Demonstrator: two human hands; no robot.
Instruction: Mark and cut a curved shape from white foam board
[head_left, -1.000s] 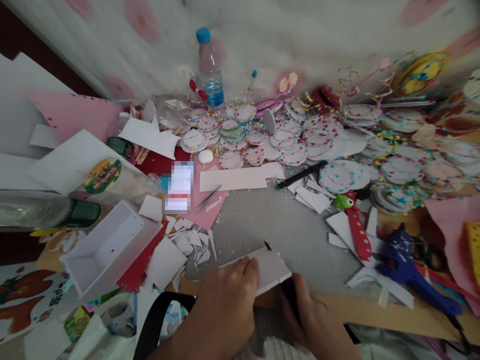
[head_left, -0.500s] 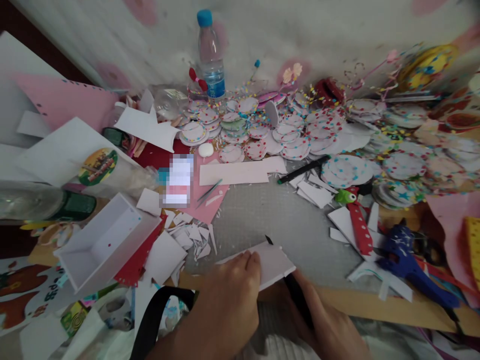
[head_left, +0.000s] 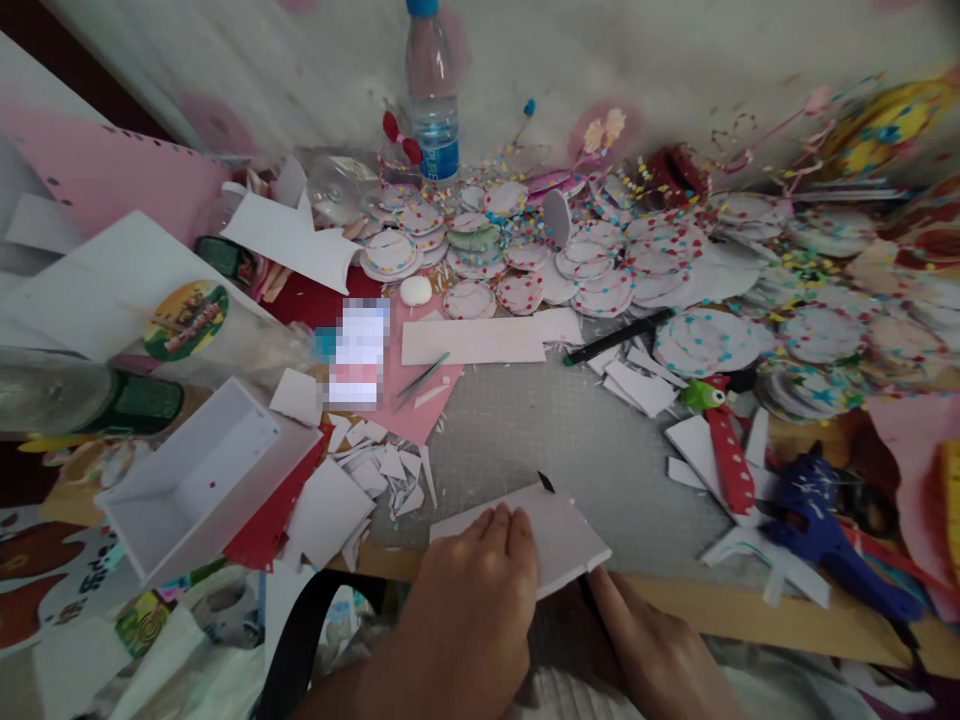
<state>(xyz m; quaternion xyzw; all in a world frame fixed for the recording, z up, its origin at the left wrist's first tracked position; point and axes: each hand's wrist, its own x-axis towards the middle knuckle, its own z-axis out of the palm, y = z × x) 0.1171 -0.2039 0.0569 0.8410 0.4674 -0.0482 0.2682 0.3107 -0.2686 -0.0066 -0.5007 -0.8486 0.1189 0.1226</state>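
Head view: white board piece (head_left: 571, 535) at the near edge of the grey mat (head_left: 540, 425), overhanging the desk edge (head_left: 697, 600).
Left hand (head_left: 480, 590) lies over the board, fingers together and bent on its top face; thumb hidden, cannot tell if it pinches. Right hand (head_left: 652, 630) at the board's near right corner, fingers wrapped on a dark handle (head_left: 592, 602), mostly hidden. Black pointed tip (head_left: 546, 482) shows at the far edge. White scraps (head_left: 390, 475) lie to the left.
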